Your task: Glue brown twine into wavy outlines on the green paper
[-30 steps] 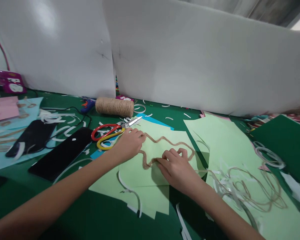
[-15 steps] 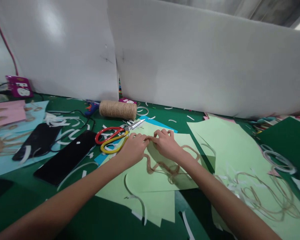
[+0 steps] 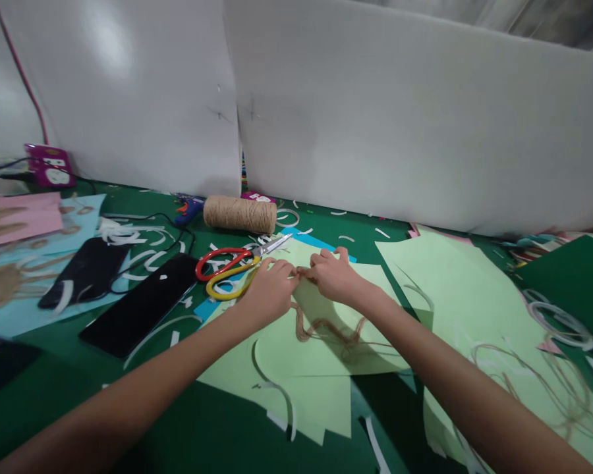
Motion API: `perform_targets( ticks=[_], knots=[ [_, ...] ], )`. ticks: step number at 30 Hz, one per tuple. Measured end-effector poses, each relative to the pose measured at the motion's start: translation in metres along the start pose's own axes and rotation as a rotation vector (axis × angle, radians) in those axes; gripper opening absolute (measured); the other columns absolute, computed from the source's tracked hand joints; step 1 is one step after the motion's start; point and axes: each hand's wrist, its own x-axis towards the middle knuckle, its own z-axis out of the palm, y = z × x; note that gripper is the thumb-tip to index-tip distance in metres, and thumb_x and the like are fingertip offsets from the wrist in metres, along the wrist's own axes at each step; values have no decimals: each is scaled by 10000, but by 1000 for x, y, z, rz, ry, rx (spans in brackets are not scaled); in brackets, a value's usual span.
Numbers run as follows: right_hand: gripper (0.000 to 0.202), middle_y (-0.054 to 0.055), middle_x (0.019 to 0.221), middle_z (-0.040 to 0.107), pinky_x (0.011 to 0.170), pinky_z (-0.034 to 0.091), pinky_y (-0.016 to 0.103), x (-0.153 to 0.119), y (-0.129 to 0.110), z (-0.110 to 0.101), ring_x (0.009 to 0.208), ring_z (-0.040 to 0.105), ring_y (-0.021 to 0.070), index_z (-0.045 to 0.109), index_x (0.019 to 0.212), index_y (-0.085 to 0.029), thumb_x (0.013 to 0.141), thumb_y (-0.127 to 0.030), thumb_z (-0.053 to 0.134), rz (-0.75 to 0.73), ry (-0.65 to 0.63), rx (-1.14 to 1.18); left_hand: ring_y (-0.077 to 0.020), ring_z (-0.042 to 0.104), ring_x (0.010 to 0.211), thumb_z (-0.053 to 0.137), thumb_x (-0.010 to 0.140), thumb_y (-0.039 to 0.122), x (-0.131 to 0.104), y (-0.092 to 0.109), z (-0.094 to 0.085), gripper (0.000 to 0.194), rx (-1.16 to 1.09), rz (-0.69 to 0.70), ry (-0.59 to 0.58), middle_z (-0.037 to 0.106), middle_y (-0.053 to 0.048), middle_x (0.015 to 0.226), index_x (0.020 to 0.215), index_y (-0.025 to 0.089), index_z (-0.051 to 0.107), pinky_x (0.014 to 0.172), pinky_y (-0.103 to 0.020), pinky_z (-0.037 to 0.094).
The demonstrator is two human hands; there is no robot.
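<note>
Over a light green paper sheet (image 3: 321, 362), my left hand (image 3: 273, 287) and my right hand (image 3: 337, 274) meet with fingertips pinched close together. Between them is a short stretch of brown jute twine (image 3: 304, 271), gripped from both sides. More of the twine lies in a wavy line on the sheet below my hands, and part of it passes under my right forearm. Scissors (image 3: 232, 270) with one red and one yellow handle lie just left of my left hand, blades pointing away. A spool of jute twine (image 3: 240, 214) rests on its side behind them.
Two black phones (image 3: 141, 306) lie on the left beside blue and pink sheets. A glue gun (image 3: 188, 209) sits by the spool. More green paper (image 3: 454, 283) with loose twine is on the right. White paper strips scatter over the green table (image 3: 178, 421); white panels stand behind.
The view has shifted slightly, moving the scene a little to the right. My right hand's fingers have drawn in closer, and the twine loop beside my right wrist no longer shows.
</note>
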Motion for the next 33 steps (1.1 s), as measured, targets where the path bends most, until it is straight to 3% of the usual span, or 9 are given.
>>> perform_targets(
  ticks=[3,9,16,20,23,28,33],
  knots=[
    [487,106,955,584,852,229,457,1,-4,-10,1000,436,251,610,1166,-253,821,-8,369,-4,-48,-36,-267,516,1009,616,792,224,-1,-1,-5,174,67,79,-11,632,-96,992,943,137,633,903,-445,302],
    [358,115,954,576,863,229,450,2,-8,-14,1004,437,262,670,989,-191,787,-15,433,-15,-36,-66,-261,525,938,520,766,77,-2,-2,-5,230,161,186,19,627,-126,978,971,102,622,832,-416,341],
    [463,97,1005,519,852,235,459,-1,0,-2,979,434,241,623,1139,-282,846,-41,357,8,33,-5,-256,514,937,512,765,64,-5,-2,-3,261,132,179,-10,607,-112,959,998,110,619,804,-393,349],
    [443,116,993,535,882,217,485,1,-6,-3,1010,423,260,650,1074,-206,779,-4,390,-30,45,-72,-255,516,923,501,770,69,-3,0,-5,223,125,161,-20,610,-130,978,948,101,632,792,-389,360],
    [360,133,1000,559,894,208,484,9,-13,-11,1028,420,274,687,955,-172,774,-25,413,-30,14,-95,-257,523,917,501,768,78,-4,-2,-6,192,116,171,-28,625,-131,932,894,97,645,795,-393,362],
    [321,130,969,604,858,250,457,19,-16,-26,1011,454,265,701,899,-166,789,-49,424,-12,-58,-55,-249,529,924,510,755,71,-8,-6,-7,271,101,243,-16,650,-98,863,992,114,634,796,-395,348],
    [306,116,905,641,836,279,438,16,-12,-35,1011,479,264,702,892,-191,803,-67,438,18,-146,-18,-273,514,950,521,738,52,-6,1,-11,198,199,251,2,648,-109,814,867,117,656,848,-438,308]
  ],
)
